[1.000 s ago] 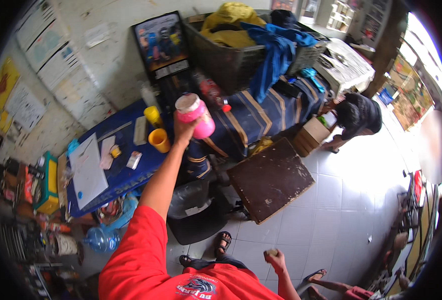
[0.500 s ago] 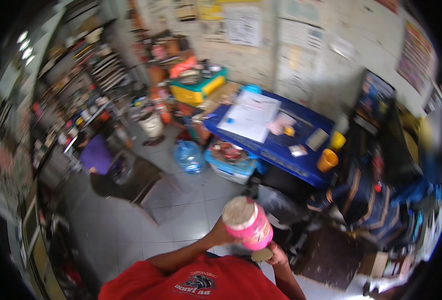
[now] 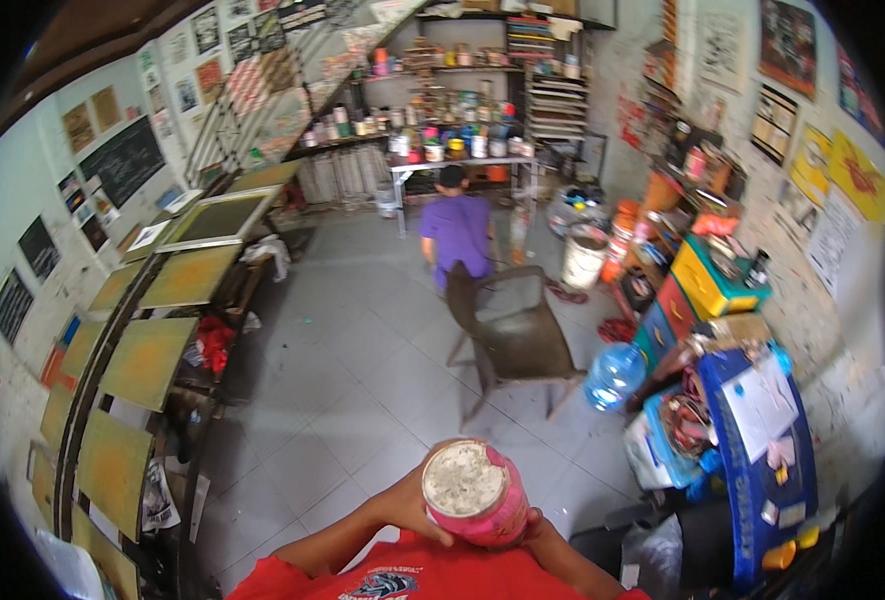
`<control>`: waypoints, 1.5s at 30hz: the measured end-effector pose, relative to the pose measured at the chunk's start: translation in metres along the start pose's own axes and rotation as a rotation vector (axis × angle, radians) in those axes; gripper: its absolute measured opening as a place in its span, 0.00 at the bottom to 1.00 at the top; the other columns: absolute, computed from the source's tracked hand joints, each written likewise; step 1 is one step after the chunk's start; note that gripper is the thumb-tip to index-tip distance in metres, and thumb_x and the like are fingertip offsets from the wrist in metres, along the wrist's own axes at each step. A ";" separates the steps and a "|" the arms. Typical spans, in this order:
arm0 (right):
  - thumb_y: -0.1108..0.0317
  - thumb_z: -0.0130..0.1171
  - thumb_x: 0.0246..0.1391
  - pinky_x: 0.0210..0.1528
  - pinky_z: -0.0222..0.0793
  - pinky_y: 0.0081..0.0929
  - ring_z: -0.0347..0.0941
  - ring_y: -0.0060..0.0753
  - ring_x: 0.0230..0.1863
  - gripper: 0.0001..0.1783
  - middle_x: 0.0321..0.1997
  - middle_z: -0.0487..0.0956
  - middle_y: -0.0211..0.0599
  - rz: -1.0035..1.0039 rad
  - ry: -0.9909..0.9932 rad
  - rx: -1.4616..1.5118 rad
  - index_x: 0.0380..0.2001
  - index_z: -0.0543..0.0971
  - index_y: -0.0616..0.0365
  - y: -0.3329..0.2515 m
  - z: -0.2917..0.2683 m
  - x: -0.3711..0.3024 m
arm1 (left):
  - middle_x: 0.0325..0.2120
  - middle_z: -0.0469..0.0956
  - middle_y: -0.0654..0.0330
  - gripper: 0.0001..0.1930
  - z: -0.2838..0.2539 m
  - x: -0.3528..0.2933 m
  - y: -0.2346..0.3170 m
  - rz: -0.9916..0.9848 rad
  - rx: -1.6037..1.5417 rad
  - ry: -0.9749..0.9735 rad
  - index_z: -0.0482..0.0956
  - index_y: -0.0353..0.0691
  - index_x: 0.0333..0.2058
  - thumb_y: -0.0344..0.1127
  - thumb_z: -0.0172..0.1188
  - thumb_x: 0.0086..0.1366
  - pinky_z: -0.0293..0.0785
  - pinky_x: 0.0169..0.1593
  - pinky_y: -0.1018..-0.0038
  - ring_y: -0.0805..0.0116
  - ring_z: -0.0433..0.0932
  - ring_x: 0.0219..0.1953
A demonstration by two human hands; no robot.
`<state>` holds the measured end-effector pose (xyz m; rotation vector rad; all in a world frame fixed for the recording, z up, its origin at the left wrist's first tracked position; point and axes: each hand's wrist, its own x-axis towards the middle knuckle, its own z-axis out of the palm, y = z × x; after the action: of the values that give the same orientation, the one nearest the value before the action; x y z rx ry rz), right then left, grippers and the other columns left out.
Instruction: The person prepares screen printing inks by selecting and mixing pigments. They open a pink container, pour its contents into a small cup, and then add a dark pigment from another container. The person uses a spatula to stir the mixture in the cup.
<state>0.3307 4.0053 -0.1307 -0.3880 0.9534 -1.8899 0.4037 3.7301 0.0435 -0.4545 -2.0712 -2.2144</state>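
A pink plastic jar (image 3: 503, 515) with a whitish, paint-stained lid (image 3: 465, 478) is held in front of my red shirt, its top tilted toward the view. My left hand (image 3: 414, 505) wraps around the jar's left side, thumb along the lower front. On the other side my right hand (image 3: 540, 532) presses against the jar near its base, most of its fingers hidden behind it. Any smaller thing under the jar is out of sight.
A brown plastic chair (image 3: 517, 345) stands ahead, with a person in purple (image 3: 456, 232) low beyond it. Printing boards (image 3: 147, 362) line the left. A water bottle (image 3: 614, 376) and a blue table (image 3: 727, 440) are at right; a paint-laden worktable (image 3: 462, 160) is at the back.
The view has swung left, bringing the chair and printing boards forward. The jar stays in both hands. A small tan piece seen by my right hand earlier is now hidden.
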 end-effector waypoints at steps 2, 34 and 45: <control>0.39 0.70 0.41 0.54 0.70 0.39 0.72 0.40 0.54 0.55 0.57 0.73 0.44 0.025 -0.057 -0.043 0.65 0.60 0.63 -0.005 0.015 0.050 | 0.66 0.55 0.48 0.66 -0.041 -0.002 0.031 0.237 0.102 0.136 0.51 0.38 0.66 0.60 0.81 0.32 0.53 0.68 0.58 0.54 0.56 0.68; 0.50 0.78 0.34 0.65 0.59 0.37 0.61 0.37 0.64 0.60 0.60 0.63 0.41 -0.214 -0.233 -0.449 0.63 0.52 0.62 -0.121 0.123 0.902 | 0.60 0.66 0.46 0.34 -0.769 0.233 0.009 -0.409 0.751 0.537 0.63 0.40 0.64 0.46 0.58 0.60 0.65 0.60 0.62 0.49 0.69 0.57; 0.53 0.78 0.34 0.64 0.59 0.37 0.63 0.37 0.62 0.59 0.59 0.64 0.42 -0.348 0.001 -0.507 0.63 0.52 0.63 -0.143 0.142 1.119 | 0.47 0.77 0.41 0.27 -1.018 0.364 -0.028 -0.128 0.873 0.391 0.72 0.36 0.53 0.51 0.55 0.63 0.70 0.53 0.59 0.44 0.75 0.50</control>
<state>-0.2269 3.0163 -0.0715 -0.9010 1.4415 -1.9325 -0.1165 2.7823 0.0675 0.1751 -2.5535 -1.0918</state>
